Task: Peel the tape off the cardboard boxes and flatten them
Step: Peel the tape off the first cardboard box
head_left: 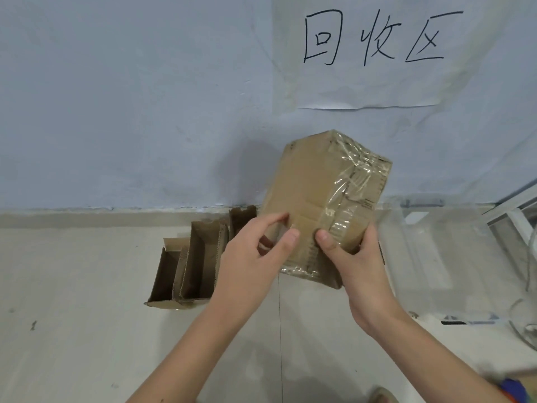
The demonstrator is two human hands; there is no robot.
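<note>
- Box (313, 199): a closed brown cardboard box, held in the air in front of the wall (130, 97), tilted, its long axis running from lower left to upper right.
- Tape (350, 181): clear, wrinkled, glossy; it covers the box's right-hand face and wraps round the near lower edge.
- Right hand (360, 266): grips the box's near lower corner from the right; the thumb (327, 238) presses on the upper face just beside the tape's edge, the other fingers curl behind the box and are mostly hidden.
- Left hand (250, 257): at the box's left near edge; thumb (289, 238) and forefinger (271, 221) are curved toward each other with a small gap, tips touching the cardboard. Whether they pinch a tape end cannot be told.
- Open boxes (191, 263): several brown cardboard boxes with tops open, standing in a row on the floor (72, 286) to the left of the hands, against the base of the wall; the farthest is partly hidden by the held box.
- Paper sheet (372, 53): fixed to the wall above the box, bearing three handwritten black characters.
- Clear bin (436, 248): a transparent container on the floor at right, near the right hand.
</note>
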